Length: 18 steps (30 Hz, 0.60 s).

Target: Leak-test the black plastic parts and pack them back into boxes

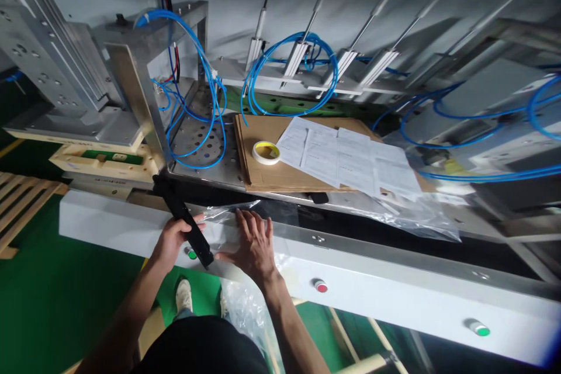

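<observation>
Nothing legible, only blurred print on papers (354, 158)

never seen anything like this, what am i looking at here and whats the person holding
There is just one picture, taken by a camera on the person's head, looking down past their arms. No robot arm here: those are two bare hands at the front of a machine. The left hand grips a long black bar. The right hand is spread at the front ledge, by some clear plastic, its thumb close to the bar's lower end. Beyond lies cardboard with a tape roll and printed papers on it. Blue tubing loops around the metalwork, and a red button sits on the white front panel.
</observation>
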### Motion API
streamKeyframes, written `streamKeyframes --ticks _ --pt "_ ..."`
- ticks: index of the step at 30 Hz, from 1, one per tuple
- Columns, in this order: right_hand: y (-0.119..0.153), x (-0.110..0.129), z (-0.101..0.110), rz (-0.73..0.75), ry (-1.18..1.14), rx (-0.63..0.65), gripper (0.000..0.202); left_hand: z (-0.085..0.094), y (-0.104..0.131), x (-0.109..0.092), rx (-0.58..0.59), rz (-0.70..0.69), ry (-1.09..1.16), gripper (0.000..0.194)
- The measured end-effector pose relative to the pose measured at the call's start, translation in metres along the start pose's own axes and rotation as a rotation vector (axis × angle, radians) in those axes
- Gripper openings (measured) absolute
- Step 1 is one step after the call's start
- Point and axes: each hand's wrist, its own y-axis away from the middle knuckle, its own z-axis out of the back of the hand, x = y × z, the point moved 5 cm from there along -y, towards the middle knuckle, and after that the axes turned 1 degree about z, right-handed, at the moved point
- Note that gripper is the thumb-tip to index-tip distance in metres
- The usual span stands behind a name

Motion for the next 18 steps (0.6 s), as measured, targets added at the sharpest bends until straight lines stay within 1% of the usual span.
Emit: streamKeyframes --ticks 3,7,9,11,13,14,16,18 --pt "-0.002 -0.002 -0.003 -0.013 -0.004 0.009 0.107 0.010 -0.003 -0.008 -0.038 -0.118 -0.039 0.042" --pt "-0.002 -0.003 0.002 0.017 0.008 -0.012 0.102 0.018 -0.004 -0.009 -0.035 -0.170 -0.095 0.050" --pt "0.000 -0.001 0.006 0.053 0.038 -0.027 0.091 0.019 -0.001 -0.007 -0.032 -0.189 -0.138 0.055" --pt "0.001 0.003 0.011 0.070 0.058 -0.040 0.072 0.019 0.005 -0.006 -0.028 -0.215 -0.186 0.057" --pt "0.001 0.005 0.014 0.061 0.058 -0.058 0.059 0.019 0.009 -0.005 -0.001 -0.226 -0.235 0.054" --pt "0.001 0.005 0.015 0.055 0.051 -0.071 0.056 0.019 0.011 -0.005 0.013 -0.224 -0.260 0.050" --pt "0.001 0.005 0.014 0.055 0.035 -0.099 0.057 0.021 0.014 -0.007 0.002 -0.214 -0.320 0.041" --pt "0.001 0.003 0.011 0.056 0.028 -0.134 0.058 0.026 0.016 -0.010 -0.048 -0.215 -0.392 0.037"
